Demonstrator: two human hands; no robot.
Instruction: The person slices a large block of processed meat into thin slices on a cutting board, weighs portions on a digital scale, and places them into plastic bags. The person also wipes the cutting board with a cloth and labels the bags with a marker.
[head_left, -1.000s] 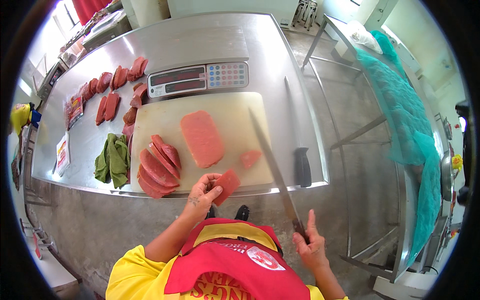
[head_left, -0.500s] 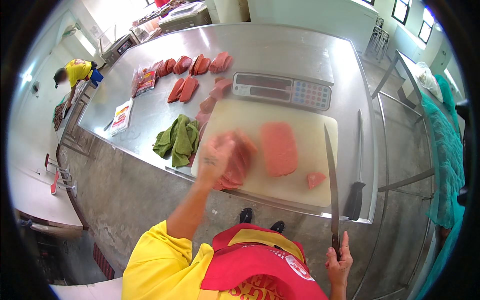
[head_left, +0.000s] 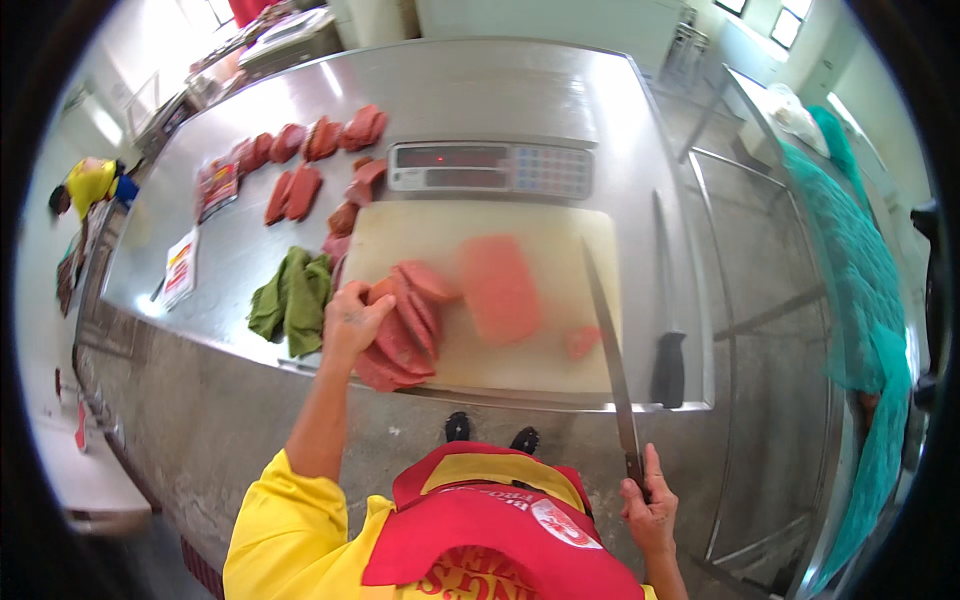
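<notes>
Strong pale light filled the room, while blur softened much of the table (head_left: 540, 90).
Daylight came from windows (head_left: 790, 22) between 1 and 2 o'clock and a washed-out pane (head_left: 217, 12) between 10 and 11. The metal tabletop threw back a white streak at 11 o'clock, with more glare at 1 and 9; the floor (head_left: 260, 430) toward 8 looked duller. The meat block (head_left: 500, 290) near the centre and the scale (head_left: 490, 168) at 12 were smeared, the green cloth (head_left: 295, 300) at 9 crisper. Table edges bowed, and blackness ringed the rim.
</notes>
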